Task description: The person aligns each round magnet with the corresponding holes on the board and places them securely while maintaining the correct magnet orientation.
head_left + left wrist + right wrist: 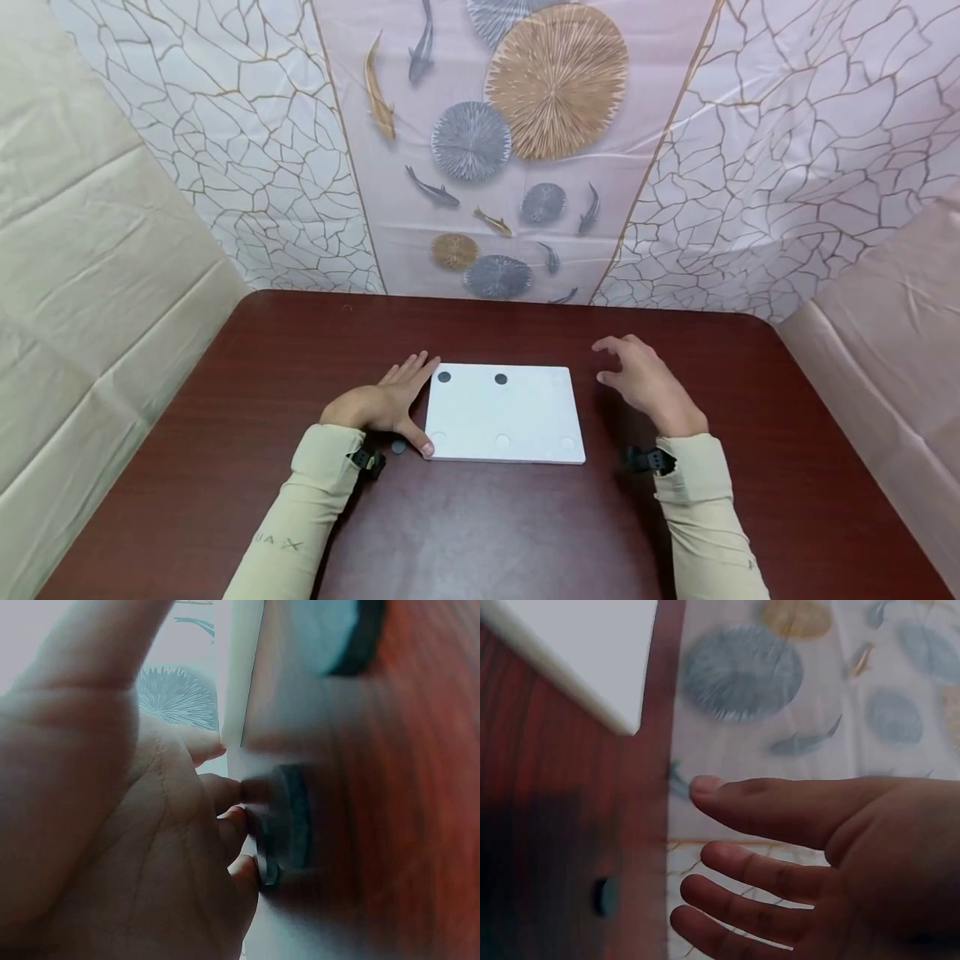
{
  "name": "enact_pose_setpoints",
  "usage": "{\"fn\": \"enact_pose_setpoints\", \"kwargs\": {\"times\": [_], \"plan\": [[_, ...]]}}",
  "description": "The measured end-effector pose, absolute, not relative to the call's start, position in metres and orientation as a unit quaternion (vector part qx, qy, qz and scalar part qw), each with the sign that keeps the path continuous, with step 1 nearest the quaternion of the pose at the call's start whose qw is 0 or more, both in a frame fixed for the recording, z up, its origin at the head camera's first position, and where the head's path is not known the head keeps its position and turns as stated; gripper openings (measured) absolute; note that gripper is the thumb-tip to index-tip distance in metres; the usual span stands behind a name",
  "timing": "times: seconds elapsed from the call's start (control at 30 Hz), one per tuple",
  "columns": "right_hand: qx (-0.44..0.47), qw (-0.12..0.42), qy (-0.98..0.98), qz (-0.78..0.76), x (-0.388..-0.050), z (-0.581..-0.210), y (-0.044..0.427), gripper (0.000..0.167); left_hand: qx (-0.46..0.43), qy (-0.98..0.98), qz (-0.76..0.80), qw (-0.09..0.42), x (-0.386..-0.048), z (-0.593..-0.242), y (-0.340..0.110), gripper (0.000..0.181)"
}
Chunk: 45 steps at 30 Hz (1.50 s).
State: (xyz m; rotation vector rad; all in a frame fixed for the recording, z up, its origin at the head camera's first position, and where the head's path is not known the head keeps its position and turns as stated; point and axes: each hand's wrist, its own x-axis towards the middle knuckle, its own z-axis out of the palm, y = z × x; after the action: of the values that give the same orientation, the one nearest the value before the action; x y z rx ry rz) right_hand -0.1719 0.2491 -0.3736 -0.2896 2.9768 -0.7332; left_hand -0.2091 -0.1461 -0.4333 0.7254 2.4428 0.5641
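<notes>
A flat white board (504, 412) lies on the dark red table. It has shallow round marks, and dark discs (501, 379) sit at its far left and far middle. My left hand (382, 407) spreads along the left edge, fingertips by the far corner and thumb touching the near corner. A loose dark disc (398, 447) lies beside that wrist; the left wrist view shows further dark discs (296, 817) under the palm. Right of the board, my right hand (643, 383) hovers with loosely bent fingers, holding nothing. Below it, the right wrist view shows a dark disc (607, 896).
The brown-red table (480, 533) reaches a patterned cloth (525, 167) with fish and round motifs at the back. Beige cloth walls (90, 250) stand on both sides.
</notes>
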Motion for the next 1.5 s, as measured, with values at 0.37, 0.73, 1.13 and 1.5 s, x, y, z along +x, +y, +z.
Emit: {"fn": "enact_pose_setpoints", "kwargs": {"times": [0.37, 0.73, 1.13, 1.5], "plan": [[-0.087, 0.032, 0.968, -0.234, -0.183, -0.393, 0.275, 0.038, 0.258, 0.908, 0.196, 0.264, -0.216, -0.439, -0.15, 0.154], [-0.088, 0.038, 0.971, -0.219, -0.187, -0.411, 0.283, 0.032, 0.258, 0.908, 0.198, 0.264, -0.212, -0.446, -0.151, 0.154], [-0.049, 0.044, 0.977, -0.202, -0.188, -0.414, 0.284, 0.02, 0.261, 0.908, 0.194, 0.263, -0.214, -0.442, -0.147, 0.154], [-0.058, 0.033, 0.981, -0.18, -0.19, -0.416, 0.282, 0.012, 0.263, 0.903, 0.208, 0.267, -0.205, -0.425, -0.144, 0.148]]}}
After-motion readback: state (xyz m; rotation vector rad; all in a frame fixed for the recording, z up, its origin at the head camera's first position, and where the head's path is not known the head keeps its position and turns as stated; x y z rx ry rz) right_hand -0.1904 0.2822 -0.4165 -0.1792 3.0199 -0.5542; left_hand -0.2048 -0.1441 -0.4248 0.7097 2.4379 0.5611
